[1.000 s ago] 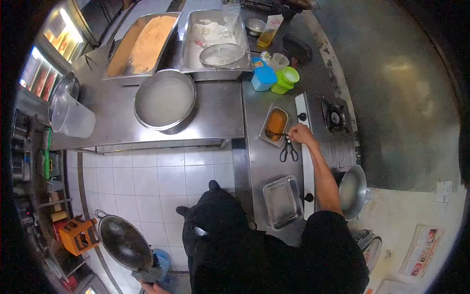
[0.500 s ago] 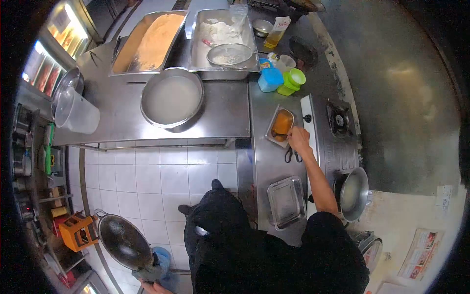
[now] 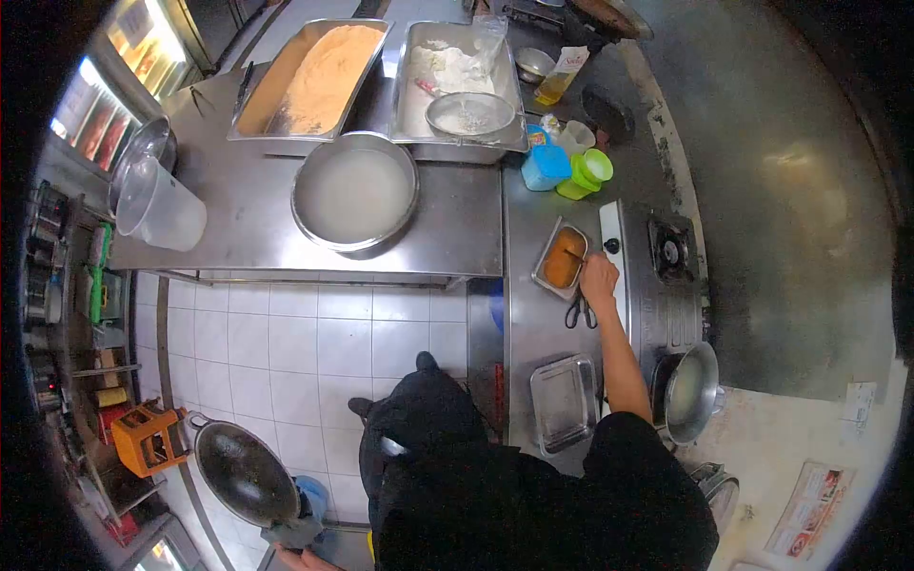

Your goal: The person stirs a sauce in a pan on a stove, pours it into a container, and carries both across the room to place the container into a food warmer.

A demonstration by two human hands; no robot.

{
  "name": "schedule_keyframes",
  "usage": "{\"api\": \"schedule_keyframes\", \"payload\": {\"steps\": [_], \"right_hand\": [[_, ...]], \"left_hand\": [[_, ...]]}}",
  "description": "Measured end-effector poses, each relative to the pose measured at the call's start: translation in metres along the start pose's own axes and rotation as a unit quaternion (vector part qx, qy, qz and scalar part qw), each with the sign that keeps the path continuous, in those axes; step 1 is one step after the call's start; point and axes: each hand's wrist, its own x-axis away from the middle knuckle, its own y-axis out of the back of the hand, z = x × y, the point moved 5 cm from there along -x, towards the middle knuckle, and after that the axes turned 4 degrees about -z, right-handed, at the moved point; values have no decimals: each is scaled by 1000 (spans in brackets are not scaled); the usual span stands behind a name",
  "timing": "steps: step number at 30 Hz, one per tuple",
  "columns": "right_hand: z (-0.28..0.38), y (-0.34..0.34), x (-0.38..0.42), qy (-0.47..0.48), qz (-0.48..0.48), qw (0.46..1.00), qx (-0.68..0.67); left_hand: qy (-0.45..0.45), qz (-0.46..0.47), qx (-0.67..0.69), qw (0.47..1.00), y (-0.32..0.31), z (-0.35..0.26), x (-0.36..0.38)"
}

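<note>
At the right-hand counter, my right hand (image 3: pixel 599 277) is closed on a spoon-like utensil (image 3: pixel 575 255); its far end dips into orange-brown liquid in a small metal tray (image 3: pixel 543 277). The utensil's exact kind is hard to make out. Low on the left, my left hand (image 3: pixel 303 560) is partly cut off by the frame's edge. It is closed on the near side of a dark wok (image 3: pixel 245 471), with a grey cloth (image 3: pixel 293 535) at the grip. The wok hangs tilted over the floor, its inside showing. Black-handled scissors (image 3: pixel 580 311) lie just below the small tray.
An empty-looking metal tray (image 3: pixel 564 404) lies nearer me. A gas stove (image 3: pixel 671 285) and a pot (image 3: pixel 690 395) stand at right. The left table bears a bowl of cloudy liquid (image 3: pixel 354 193), an orange crumb tray (image 3: pixel 328 81) and a flour tray (image 3: pixel 411 100). An orange crate (image 3: pixel 148 440) stands left.
The view has shifted slightly, so the counters sit further right. My right hand has turned the utensil, which now points up-left across the liquid. My left hand stays at the wok.
</note>
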Motion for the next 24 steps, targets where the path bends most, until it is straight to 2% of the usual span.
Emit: {"api": "schedule_keyframes", "payload": {"steps": [1,4,7,10,11,13,16,18,21,22,24], "right_hand": [[3,5,2,-13,13,1000,17],[34,63,30,45,-212,976,17],[32,31,75,-170,-61,976,-120],[34,-11,110,-327,-114,927,-145],[30,-26,105,-371,-22,907,-197],[34,-20,66,-448,158,830,-291],[45,-12,18,-457,144,854,-200],[62,14,-2,-424,148,868,-212],[53,-19,-6,-510,162,824,-184],[46,-36,-12,-480,164,846,-167],[38,-48,-12,-477,158,850,-159]], "left_hand": [[-1,0,1,1000,-4,0,0],[1,-1,-2,1000,-5,-1,-1],[2,-3,-5,1000,-13,-3,-2],[2,-1,-13,1000,-20,-5,-5],[-1,0,-18,1000,-23,-6,-6],[-6,9,-27,1000,-30,-9,-6],[-14,22,-33,999,-41,-12,-10],[-19,22,-37,999,-43,-14,-11],[-24,17,-41,999,-37,-15,-8],[-26,9,-42,999,-33,-15,-7],[-30,-5,-43,999,-22,-13,-1]]}}
